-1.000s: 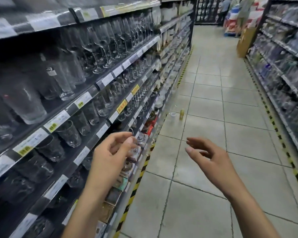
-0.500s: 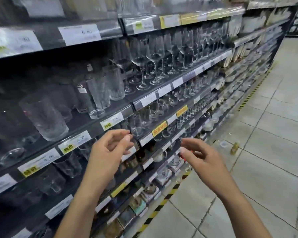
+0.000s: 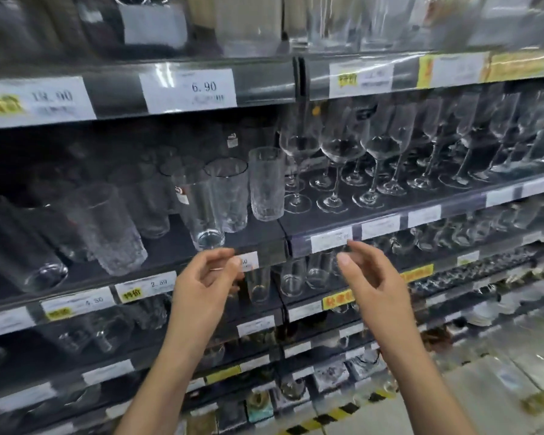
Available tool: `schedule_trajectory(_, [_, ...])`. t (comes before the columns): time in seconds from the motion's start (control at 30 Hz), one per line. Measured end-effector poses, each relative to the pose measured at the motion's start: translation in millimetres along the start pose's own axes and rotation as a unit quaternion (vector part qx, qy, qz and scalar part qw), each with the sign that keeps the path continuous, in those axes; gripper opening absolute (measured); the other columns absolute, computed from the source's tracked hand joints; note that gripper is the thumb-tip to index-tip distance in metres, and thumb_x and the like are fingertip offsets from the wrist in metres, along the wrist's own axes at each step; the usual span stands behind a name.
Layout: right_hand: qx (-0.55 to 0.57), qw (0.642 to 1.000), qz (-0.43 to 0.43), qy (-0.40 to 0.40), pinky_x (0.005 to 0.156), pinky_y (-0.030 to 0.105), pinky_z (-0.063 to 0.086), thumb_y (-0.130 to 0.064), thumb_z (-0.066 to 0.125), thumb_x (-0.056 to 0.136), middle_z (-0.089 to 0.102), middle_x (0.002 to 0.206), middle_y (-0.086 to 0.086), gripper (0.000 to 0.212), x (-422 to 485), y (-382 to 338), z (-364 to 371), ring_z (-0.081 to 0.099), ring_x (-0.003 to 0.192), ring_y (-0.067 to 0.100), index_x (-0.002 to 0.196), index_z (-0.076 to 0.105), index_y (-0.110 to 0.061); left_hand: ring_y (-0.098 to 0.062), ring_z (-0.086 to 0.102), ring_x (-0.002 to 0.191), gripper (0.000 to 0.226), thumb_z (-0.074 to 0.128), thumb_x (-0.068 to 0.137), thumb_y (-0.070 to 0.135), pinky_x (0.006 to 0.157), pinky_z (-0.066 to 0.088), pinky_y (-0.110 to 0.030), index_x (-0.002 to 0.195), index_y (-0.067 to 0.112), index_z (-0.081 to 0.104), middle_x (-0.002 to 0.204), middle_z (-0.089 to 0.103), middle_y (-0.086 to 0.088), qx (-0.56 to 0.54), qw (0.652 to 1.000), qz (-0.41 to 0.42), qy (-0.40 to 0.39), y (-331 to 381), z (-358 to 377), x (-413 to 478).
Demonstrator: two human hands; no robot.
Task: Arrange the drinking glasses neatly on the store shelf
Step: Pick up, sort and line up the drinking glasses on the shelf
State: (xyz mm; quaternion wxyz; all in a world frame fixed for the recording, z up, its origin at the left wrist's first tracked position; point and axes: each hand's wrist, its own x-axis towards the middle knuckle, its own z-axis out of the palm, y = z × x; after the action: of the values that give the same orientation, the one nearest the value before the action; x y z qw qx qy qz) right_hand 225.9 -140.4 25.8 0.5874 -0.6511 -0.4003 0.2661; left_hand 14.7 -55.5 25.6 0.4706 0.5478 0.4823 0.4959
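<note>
Clear tumblers stand on the dark middle shelf point(image 3: 258, 237): a smooth tall glass point(image 3: 201, 211) at the front edge, a textured glass point(image 3: 230, 193) behind it, and a slimmer textured glass point(image 3: 266, 183) to the right. Two large glasses point(image 3: 107, 227) stand further left. My left hand point(image 3: 204, 277) hovers just below the front glass with loosely curled fingers and holds nothing. My right hand point(image 3: 371, 277) hangs in front of the shelf edge to the right, fingers relaxed, empty.
Rows of stemmed wine glasses point(image 3: 371, 158) fill the right half of the same shelf. Price labels point(image 3: 187, 89) line every shelf edge. Small glasses point(image 3: 291, 276) sit on the shelf below. Boxed items and a yellow-black floor stripe point(image 3: 333, 416) lie at the bottom.
The view has swung left from the aisle to face the shelves. Both hands have risen and come close to the middle shelf's front edge, still empty.
</note>
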Motion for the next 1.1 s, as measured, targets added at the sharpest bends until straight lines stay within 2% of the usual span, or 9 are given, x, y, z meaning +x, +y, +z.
schedule_trajectory(0.13, [-0.012, 0.997, -0.017, -0.070, 0.091, 0.023, 0.050, -0.064, 0.067, 0.072, 0.064, 0.116, -0.018, 0.068, 55, -3, 18, 0.061, 0.105, -0.005, 0.133, 0.053, -0.036, -0.003, 0.067, 0.091, 0.024, 0.073, 0.087, 0.025, 0.080, 0.054, -0.016, 0.108, 0.023, 0.063, 0.104, 0.070, 0.005, 0.026, 0.991, 0.014, 0.129, 5, 6, 18])
schedule_trajectory(0.3, [-0.037, 0.989, -0.030, -0.139, 0.103, 0.032, 0.047, -0.057, 0.072, 0.079, 0.056, 0.131, -0.012, 0.074, 111, -9, 37, 0.055, 0.118, 0.005, 0.142, 0.045, -0.032, -0.011, 0.052, 0.124, 0.070, 0.079, 0.078, 0.042, 0.108, 0.042, -0.035, 0.137, 0.024, 0.045, 0.136, 0.054, 0.007, 0.081, 0.971, -0.004, 0.224, 10, 15, 39])
schedule_trajectory(0.43, [-0.037, 0.980, -0.042, -0.192, 0.106, 0.029, 0.042, -0.054, 0.074, 0.079, 0.048, 0.141, -0.011, 0.083, 145, -9, 57, 0.048, 0.123, 0.005, 0.148, 0.034, -0.031, -0.010, 0.045, 0.130, 0.094, 0.082, 0.075, 0.041, 0.110, 0.039, -0.035, 0.150, 0.028, 0.026, 0.146, 0.043, 0.008, 0.087, 0.968, -0.017, 0.236, 8, 26, 58])
schedule_trajectory(0.53, [-0.030, 0.976, -0.042, -0.210, 0.091, 0.017, 0.041, -0.046, 0.078, 0.081, 0.050, 0.120, -0.026, 0.079, 157, -6, 74, 0.050, 0.106, -0.003, 0.146, 0.036, -0.030, 0.002, 0.048, 0.113, 0.090, 0.082, 0.079, 0.026, 0.097, 0.036, -0.018, 0.149, 0.022, 0.027, 0.125, 0.046, 0.022, 0.096, 0.968, 0.000, 0.231, 10, 37, 67])
schedule_trajectory(0.63, [-0.039, 0.978, -0.047, -0.200, 0.080, 0.014, 0.038, -0.040, 0.079, 0.081, 0.048, 0.096, -0.036, 0.071, 164, 0, 86, 0.051, 0.093, -0.004, 0.140, 0.042, -0.031, 0.000, 0.048, 0.111, 0.087, 0.082, 0.080, 0.022, 0.093, 0.035, -0.017, 0.148, 0.021, 0.028, 0.118, 0.045, 0.021, 0.109, 0.966, 0.004, 0.235, 7, 41, 72])
schedule_trajectory(0.77, [-0.052, 0.983, -0.063, -0.167, 0.085, 0.023, 0.040, -0.042, 0.077, 0.082, 0.060, 0.113, -0.015, 0.071, 168, 0, 97, 0.055, 0.100, 0.006, 0.141, 0.042, -0.027, -0.010, 0.052, 0.121, 0.084, 0.082, 0.079, 0.030, 0.097, 0.040, -0.025, 0.147, 0.019, 0.033, 0.129, 0.052, 0.011, 0.132, 0.962, -0.004, 0.240, -2, 32, 82])
schedule_trajectory(0.87, [-0.064, 0.985, -0.070, -0.144, 0.087, 0.028, 0.046, -0.047, 0.076, 0.081, 0.065, 0.123, -0.005, 0.073, 172, 1, 106, 0.061, 0.109, 0.017, 0.141, 0.043, -0.024, -0.012, 0.055, 0.121, 0.079, 0.080, 0.080, 0.032, 0.092, 0.041, -0.024, 0.145, 0.018, 0.038, 0.130, 0.058, 0.007, 0.145, 0.960, -0.015, 0.237, -6, 26, 88])
schedule_trajectory(0.97, [-0.067, 0.987, -0.066, -0.131, 0.095, 0.040, 0.051, -0.051, 0.076, 0.078, 0.065, 0.127, -0.002, 0.076, 177, -1, 115, 0.061, 0.116, 0.024, 0.141, 0.045, -0.024, -0.011, 0.056, 0.119, 0.079, 0.081, 0.080, 0.032, 0.096, 0.044, -0.028, 0.145, 0.020, 0.038, 0.127, 0.058, 0.010, 0.142, 0.964, -0.018, 0.222, -5, 22, 92])
schedule_trajectory(1.1, [-0.062, 0.988, -0.069, -0.126, 0.095, 0.037, 0.051, -0.046, 0.078, 0.078, 0.065, 0.127, -0.001, 0.073, 181, -2, 122, 0.062, 0.115, 0.024, 0.139, 0.046, -0.023, -0.012, 0.059, 0.115, 0.062, 0.082, 0.079, 0.031, 0.100, 0.046, -0.032, 0.126, 0.032, 0.041, 0.112, 0.058, 0.022, 0.169, 0.967, -0.026, 0.192, -6, 15, 95])
